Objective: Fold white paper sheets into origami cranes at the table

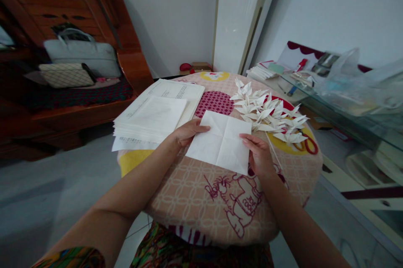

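Observation:
A creased square sheet of white paper (pixel 220 142) is held up just above the round table, tilted toward me. My left hand (pixel 188 132) pinches its left edge, thumb on top and fingers behind. At the right edge my right hand (pixel 258 153) grips the sheet the same way, its lower fingers partly hidden. Fold lines cross near the middle of the paper. Beyond my right hand lies a cluster of folded white paper cranes (pixel 267 110). To the left of my left hand sits a thick stack of paper (pixel 157 112), with smaller blank sheets on top.
A patterned cloth (pixel 195 201) covers the round table. Red-handled scissors (pixel 311 145) lie partly under the cranes at the right edge. A glass-topped stand (pixel 346 112) with plastic bags and papers is on the right. A wooden bench (pixel 132 66) with bags stands at left.

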`<state>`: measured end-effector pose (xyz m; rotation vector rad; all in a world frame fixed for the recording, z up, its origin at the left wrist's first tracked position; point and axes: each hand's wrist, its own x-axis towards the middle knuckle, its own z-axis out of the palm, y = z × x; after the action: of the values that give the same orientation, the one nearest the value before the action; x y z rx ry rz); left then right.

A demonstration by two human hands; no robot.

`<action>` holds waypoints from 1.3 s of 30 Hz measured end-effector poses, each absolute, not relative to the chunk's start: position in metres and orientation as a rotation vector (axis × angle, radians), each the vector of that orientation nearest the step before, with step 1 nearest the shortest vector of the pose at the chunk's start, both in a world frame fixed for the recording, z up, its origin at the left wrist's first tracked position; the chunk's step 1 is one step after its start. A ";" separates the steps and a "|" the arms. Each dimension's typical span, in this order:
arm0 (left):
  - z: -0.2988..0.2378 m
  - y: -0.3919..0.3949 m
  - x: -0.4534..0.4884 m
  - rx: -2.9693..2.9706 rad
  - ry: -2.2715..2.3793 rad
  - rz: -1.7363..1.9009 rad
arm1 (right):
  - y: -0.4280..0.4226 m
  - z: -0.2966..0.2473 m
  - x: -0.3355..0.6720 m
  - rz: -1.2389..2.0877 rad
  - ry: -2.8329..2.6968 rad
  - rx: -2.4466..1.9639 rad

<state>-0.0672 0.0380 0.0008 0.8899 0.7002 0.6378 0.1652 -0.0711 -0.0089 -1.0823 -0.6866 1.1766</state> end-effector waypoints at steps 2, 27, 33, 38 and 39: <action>0.001 0.038 -0.067 0.889 0.696 0.646 | -0.071 -0.008 0.165 1.186 -0.683 -1.074; 0.012 0.035 -0.071 1.236 0.705 1.306 | -0.079 -0.013 0.168 0.671 -1.232 -1.371; 0.027 0.032 -0.081 1.410 0.457 1.112 | -0.079 -0.015 0.173 0.492 -1.215 -1.279; 0.020 0.041 -0.084 1.316 0.765 0.903 | -0.076 -0.010 0.173 0.350 -1.258 -1.192; 0.017 0.043 -0.083 1.295 0.839 0.876 | -0.075 -0.010 0.173 0.320 -1.264 -1.189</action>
<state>-0.0828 0.0427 0.0168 1.2955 0.8391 0.8761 0.1731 -0.0753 -0.0097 -1.1893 -1.2643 0.3201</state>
